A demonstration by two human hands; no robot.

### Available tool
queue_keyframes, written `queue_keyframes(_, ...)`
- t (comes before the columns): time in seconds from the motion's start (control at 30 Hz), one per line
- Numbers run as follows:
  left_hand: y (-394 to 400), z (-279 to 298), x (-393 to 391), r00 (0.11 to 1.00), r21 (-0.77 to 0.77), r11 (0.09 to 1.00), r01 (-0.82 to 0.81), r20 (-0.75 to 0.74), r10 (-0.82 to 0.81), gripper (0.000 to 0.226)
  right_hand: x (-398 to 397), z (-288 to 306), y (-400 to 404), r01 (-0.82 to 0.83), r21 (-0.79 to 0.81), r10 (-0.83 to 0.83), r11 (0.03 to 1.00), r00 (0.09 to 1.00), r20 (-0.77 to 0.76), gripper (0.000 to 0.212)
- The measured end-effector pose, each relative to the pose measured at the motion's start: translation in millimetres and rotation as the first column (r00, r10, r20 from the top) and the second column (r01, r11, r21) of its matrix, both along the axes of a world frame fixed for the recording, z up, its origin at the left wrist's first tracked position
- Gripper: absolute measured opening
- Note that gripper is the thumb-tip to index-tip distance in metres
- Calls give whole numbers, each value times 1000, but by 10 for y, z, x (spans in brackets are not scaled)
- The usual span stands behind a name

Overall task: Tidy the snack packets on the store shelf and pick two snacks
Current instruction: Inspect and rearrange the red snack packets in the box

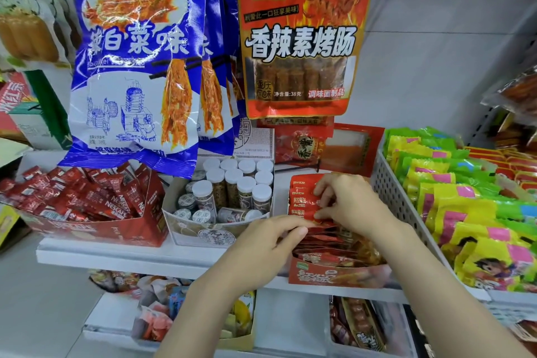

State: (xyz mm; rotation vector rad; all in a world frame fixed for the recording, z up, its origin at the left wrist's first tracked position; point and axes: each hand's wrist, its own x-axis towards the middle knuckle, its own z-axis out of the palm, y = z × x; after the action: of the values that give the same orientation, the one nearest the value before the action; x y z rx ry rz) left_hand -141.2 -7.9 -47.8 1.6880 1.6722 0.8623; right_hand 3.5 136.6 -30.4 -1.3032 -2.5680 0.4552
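I'm pinching the red packets (302,200) with both my right hand (348,203) and left hand (270,244); they look light, slippery, so I'm gripping the edges.

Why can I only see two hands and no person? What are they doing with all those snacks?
The camera sits on the person's head and looks down, so you see only their own arms. They stand at a store shelf. Both hands are in a red display box full of red snack packets. The right hand pinches those packets, and the left hand touches them from the front. Beside it stand a box of small white-capped jars and a box of red Nescafe sachets. Big blue bags hang above.
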Motion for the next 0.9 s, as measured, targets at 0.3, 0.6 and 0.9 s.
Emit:
queue_keyframes(0.3,7,-21,0,999,19,1000,-6,-36,7,28,159,300,-151,22,320,59,947,969,-242,7)
queue_keyframes(0.6,35,30,41,981,34,989,-147,135,141,16,552,850,-336,186,199,-15,962,767,-642,12)
queue_keyframes(0.9,-44,255,162,853,60,988,-141,514,90,51,607,865,-381,34,-183,-166,983,604,-779,8)
